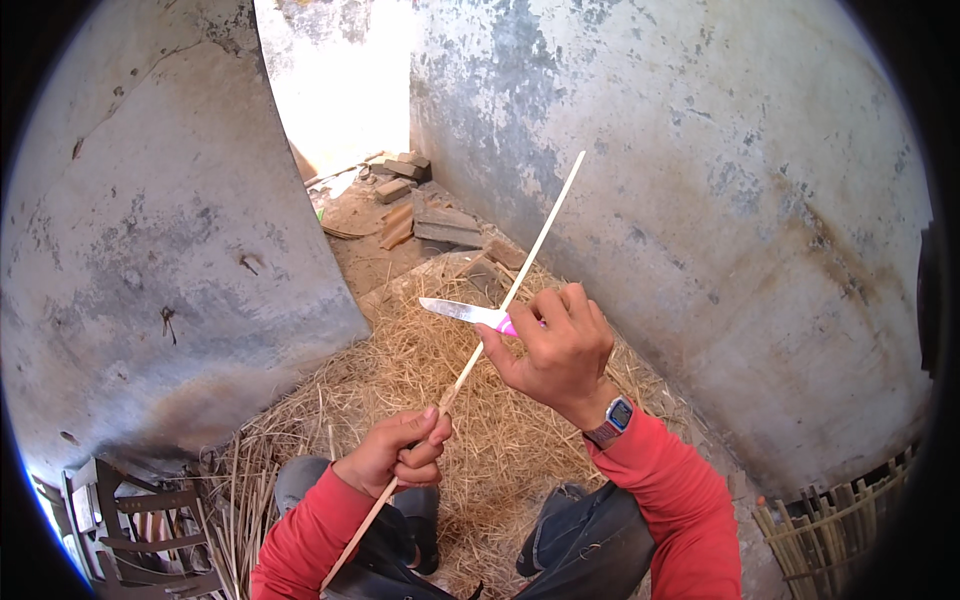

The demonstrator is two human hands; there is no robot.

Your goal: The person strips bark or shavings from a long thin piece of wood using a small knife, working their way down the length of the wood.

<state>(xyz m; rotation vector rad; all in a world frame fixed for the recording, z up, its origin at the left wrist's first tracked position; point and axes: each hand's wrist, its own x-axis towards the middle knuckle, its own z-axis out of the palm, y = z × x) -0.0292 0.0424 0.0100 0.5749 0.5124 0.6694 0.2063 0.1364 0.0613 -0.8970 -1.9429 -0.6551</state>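
A long, thin, pale wooden strip [545, 230] slants from the lower left up to the right in front of me. My left hand [405, 447] is closed around its lower part, and its tail runs down past my left sleeve. Higher up, my right hand [560, 345] grips a small knife [455, 309] by its pink handle. The knife's blade points left, and its base lies across the strip near my right thumb. My right fingers partly hide the handle and the strip behind it.
Pale shavings [450, 450] cover the floor between my legs. Uncut sticks [235, 510] and a dark wooden chair [150, 530] are at left. A slatted stick frame [825, 535] stands at lower right. Bricks and tiles [435, 215] lie ahead, between worn plaster walls [700, 200].
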